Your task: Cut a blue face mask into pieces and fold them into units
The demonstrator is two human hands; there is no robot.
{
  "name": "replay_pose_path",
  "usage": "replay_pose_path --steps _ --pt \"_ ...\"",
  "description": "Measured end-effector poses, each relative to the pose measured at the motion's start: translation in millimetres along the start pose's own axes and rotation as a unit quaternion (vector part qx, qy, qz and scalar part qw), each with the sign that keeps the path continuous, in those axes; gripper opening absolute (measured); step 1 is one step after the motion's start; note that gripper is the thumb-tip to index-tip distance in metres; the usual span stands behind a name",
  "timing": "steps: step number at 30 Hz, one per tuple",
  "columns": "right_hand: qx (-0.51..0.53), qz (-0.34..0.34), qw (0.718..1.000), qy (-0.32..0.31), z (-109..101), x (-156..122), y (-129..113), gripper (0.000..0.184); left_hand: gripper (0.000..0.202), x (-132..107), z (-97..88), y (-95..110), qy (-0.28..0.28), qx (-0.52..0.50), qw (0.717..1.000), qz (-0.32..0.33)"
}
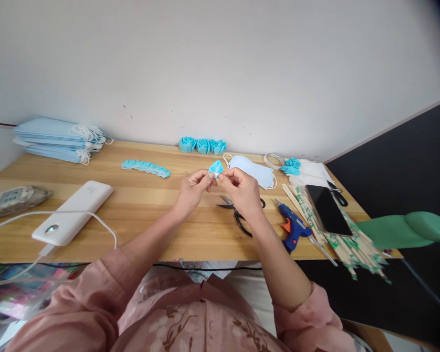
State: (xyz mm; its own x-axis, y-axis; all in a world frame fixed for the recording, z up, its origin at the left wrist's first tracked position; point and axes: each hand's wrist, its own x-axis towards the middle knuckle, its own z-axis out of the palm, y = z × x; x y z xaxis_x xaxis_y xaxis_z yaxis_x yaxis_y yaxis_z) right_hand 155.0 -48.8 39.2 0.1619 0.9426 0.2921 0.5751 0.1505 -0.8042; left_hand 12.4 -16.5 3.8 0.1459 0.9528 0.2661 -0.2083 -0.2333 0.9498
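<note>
Between my two hands, above the middle of the table, is a small light-blue folded petal (216,167) with a white lower edge. My left hand (195,187) pinches its lower left side. On the other side, my right hand (241,188) grips the lower right with thumb and fingers. Black-handled scissors (238,215) lie under my right hand, partly hidden by it. A row of blue folded petals (145,167) rests on the table to the left. Behind my hands, several blue flowers (203,145) stand against the wall.
A blue face mask (252,171), a tape roll (274,161), a blue glue gun (294,226), a phone (328,209) and wrapped chopsticks (355,252) lie to the right. To the left are stacked masks (55,139), a white power bank (73,213) with its cable, and a power strip (12,203).
</note>
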Motion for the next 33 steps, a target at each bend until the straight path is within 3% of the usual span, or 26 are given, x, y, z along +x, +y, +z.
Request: replay_pose_path --steps 5,10,13,19,27,33 --pt "0.082 0.061 0.994 0.049 -9 10 10 0.023 0.03 1 -4.0 -2 0.047 -0.009 0.999 -0.001" --pt "0.124 0.008 0.992 -0.033 -13 9 11 0.038 0.03 0 -1.4 -1 0.014 -0.009 1.0 0.001" --pt "0.11 0.001 0.992 -0.061 -7 8 9 0.034 0.03 -1 0.4 2 0.006 -0.001 1.0 -0.001" --pt "0.076 -0.016 0.996 -0.053 -2 13 7 0.021 0.033 0 -0.2 1 -0.011 0.021 1.0 -0.004" --pt "0.084 0.009 0.994 -0.065 1 17 20 0.019 0.024 7 -4.5 -7 0.034 -0.019 0.998 -0.039" --pt "0.165 -0.012 0.983 -0.075 7 16 35 0.038 0.023 8 -5.5 -6 0.023 0.004 0.998 -0.05"
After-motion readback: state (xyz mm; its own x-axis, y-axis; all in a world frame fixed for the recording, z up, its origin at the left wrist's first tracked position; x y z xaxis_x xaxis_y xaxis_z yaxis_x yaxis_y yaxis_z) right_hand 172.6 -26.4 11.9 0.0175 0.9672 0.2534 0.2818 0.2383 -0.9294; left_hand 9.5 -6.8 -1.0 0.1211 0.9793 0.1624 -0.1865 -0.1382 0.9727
